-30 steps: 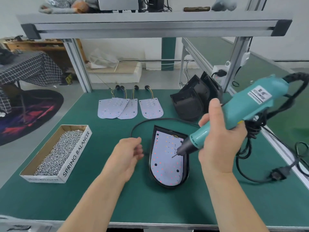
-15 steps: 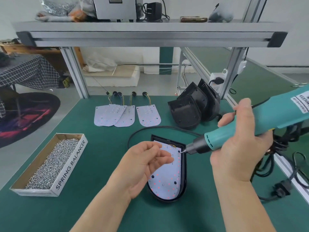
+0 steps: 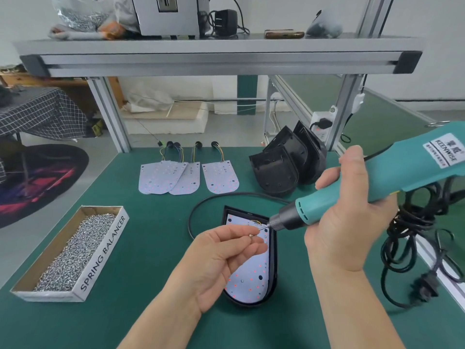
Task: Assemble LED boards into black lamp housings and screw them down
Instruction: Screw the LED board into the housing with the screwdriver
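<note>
Fed screw [image 3: 250,235] to bit [image 3: 264,226] above housing [image 3: 274,273]
Pinched by left hand [image 3: 221,255]; clenched screwdriver [image 3: 377,187] in right hand [image 3: 352,217]; likely needed hole alignment next.

Left hand [image 3: 221,258] raised palm-up, screw [image 3: 250,235] pinched at fingertips — electric screwdriver [image 3: 407,172] lifted off LED board [image 3: 251,280], bit meeting screw

My screwdriver [image 3: 377,182] is smooth teal plastic, the housing [image 3: 274,270] glossy black plastic, the bench mat [image 3: 151,248] matt green, and the screws [image 3: 75,248] shiny metal in a cardboard box [image 3: 100,255].
</note>
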A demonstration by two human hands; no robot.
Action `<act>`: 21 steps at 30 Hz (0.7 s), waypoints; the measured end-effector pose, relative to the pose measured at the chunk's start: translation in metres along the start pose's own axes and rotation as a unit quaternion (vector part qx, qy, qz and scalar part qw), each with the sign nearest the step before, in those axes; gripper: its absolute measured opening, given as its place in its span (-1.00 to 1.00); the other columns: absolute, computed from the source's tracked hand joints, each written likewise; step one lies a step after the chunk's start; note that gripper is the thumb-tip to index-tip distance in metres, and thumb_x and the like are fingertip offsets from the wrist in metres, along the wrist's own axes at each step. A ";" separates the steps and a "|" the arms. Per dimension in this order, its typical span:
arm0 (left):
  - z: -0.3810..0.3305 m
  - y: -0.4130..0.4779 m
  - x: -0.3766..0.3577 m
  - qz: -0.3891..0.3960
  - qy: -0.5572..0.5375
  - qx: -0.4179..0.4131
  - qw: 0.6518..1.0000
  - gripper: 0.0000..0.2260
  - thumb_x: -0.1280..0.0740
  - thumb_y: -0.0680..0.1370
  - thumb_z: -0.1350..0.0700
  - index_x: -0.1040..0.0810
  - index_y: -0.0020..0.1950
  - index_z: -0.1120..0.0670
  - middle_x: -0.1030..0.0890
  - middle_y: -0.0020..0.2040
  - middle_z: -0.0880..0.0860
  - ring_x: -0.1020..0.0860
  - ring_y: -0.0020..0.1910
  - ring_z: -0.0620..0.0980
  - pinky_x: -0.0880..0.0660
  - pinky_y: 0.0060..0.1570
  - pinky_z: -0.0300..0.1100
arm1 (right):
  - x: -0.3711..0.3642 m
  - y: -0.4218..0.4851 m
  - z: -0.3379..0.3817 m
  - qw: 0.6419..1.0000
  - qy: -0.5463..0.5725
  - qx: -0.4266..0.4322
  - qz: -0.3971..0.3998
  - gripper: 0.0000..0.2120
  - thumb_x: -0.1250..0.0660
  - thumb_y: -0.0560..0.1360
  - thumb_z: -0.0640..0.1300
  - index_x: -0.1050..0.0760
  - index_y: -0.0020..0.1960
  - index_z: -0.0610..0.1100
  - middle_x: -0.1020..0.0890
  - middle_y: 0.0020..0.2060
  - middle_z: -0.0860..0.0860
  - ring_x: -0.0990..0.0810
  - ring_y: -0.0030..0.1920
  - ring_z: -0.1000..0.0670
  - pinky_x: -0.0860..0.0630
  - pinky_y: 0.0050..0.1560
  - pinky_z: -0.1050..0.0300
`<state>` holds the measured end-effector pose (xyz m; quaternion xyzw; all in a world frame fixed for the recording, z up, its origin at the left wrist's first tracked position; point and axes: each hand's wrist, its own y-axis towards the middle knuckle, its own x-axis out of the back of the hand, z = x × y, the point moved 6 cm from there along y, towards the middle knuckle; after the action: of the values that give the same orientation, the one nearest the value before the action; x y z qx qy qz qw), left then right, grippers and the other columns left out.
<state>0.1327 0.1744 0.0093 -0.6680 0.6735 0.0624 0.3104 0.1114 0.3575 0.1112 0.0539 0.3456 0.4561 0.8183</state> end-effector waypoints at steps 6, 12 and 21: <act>-0.003 -0.003 -0.003 -0.012 0.072 -0.040 0.997 -0.80 -0.39 0.52 0.40 -0.72 -0.21 0.19 -0.70 -0.11 0.29 -0.72 -0.10 0.21 -0.62 -0.16 -0.27 | -0.006 -0.006 0.002 1.000 0.021 0.002 -0.012 -0.69 -0.40 0.48 0.03 -0.55 -0.43 0.09 -0.49 -0.51 0.12 -0.43 -0.43 0.02 -0.41 -0.26 0.13; -0.008 -0.003 -0.004 -0.016 0.117 -0.076 0.990 -0.83 -0.45 0.47 0.39 -0.71 -0.21 0.14 -0.72 -0.11 0.26 -0.73 -0.08 0.20 -0.61 -0.15 -0.28 | -0.009 -0.006 0.002 1.000 0.025 -0.001 0.004 -0.74 -0.40 0.48 0.02 -0.56 -0.38 0.10 -0.49 -0.51 0.10 -0.43 -0.44 0.03 -0.42 -0.28 0.20; -0.011 -0.005 -0.004 -0.023 0.163 -0.128 0.978 -0.82 -0.45 0.47 0.39 -0.69 -0.22 0.12 -0.72 -0.15 0.23 -0.73 -0.11 0.14 -0.58 -0.16 -0.31 | -0.010 -0.010 -0.004 1.000 0.019 -0.004 0.006 -0.75 -0.39 0.49 -0.02 -0.56 -0.37 0.11 -0.49 -0.52 0.09 -0.44 -0.44 0.04 -0.45 -0.28 0.20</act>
<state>0.1336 0.1715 0.0216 -0.7185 0.6861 0.0314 0.1097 0.1128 0.3433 0.1092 0.0438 0.3588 0.4631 0.8092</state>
